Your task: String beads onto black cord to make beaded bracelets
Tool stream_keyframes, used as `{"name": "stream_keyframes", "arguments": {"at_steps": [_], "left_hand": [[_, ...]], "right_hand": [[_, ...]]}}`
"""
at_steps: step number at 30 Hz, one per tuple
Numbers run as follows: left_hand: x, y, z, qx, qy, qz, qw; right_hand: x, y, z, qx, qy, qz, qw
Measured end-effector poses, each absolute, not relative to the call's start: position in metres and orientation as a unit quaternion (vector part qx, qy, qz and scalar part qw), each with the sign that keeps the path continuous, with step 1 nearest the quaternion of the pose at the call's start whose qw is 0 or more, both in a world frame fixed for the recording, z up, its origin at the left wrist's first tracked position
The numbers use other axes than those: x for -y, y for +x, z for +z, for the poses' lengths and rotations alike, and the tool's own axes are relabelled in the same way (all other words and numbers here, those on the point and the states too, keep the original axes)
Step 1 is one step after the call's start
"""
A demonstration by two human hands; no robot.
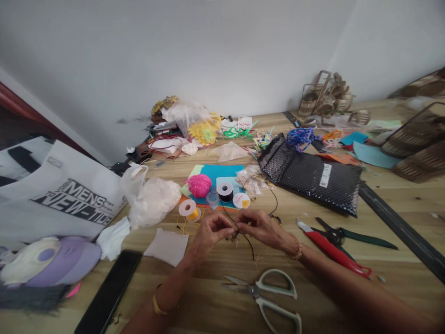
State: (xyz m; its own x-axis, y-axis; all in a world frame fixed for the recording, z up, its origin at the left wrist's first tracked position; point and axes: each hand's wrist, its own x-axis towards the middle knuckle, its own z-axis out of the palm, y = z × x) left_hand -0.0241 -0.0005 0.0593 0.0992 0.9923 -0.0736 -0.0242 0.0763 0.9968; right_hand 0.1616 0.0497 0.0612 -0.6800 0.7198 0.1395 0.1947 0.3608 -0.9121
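Observation:
My left hand (214,229) and my right hand (259,226) meet over the middle of the table, both with fingers pinched together. Between the fingertips runs a thin black cord (249,242), one end hanging down toward the table and another part curving up behind my right hand. Small beads or charms (232,237) hang just under the fingertips; their exact kind is too small to tell. Behind my hands stand a spool of black cord (225,190) and a spool of yellow thread (189,209). White-handled scissors (257,290) lie open in front of my hands.
Red-handled pruners (333,250) lie to the right, below a black bubble mailer (309,178). Left are a white plastic bag (153,199), a small white pouch (167,247) and a dark phone (109,290). Pink yarn (199,185) rests on coloured sheets. Small baskets (325,95) stand at the back.

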Motion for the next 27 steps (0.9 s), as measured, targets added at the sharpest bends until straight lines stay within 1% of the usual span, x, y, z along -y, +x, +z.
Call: {"name": "stream_keyframes", "arguments": {"at_steps": [3,9,15,27], "left_hand": [[0.0008,-0.0235,0.0594,-0.485,0.484,0.460,0.564],[0.0006,-0.0227,0.0586,-0.508,0.463,0.466,0.557],[-0.0009,-0.0214,0.0596,-0.495,0.470,0.482,0.550],[-0.0024,-0.0219,0.0502,-0.521,0.505,0.481,0.492]], "right_hand": [[-0.0500,0.1614,0.0624,0.776,-0.295,0.486,0.273],[-0.0508,0.1626,0.0632,0.767,-0.302,0.506,0.254],[-0.0500,0.1619,0.0619,0.765,-0.314,0.510,0.236],[-0.0497,0.1621,0.0571,0.767,-0.331,0.495,0.238]]}}
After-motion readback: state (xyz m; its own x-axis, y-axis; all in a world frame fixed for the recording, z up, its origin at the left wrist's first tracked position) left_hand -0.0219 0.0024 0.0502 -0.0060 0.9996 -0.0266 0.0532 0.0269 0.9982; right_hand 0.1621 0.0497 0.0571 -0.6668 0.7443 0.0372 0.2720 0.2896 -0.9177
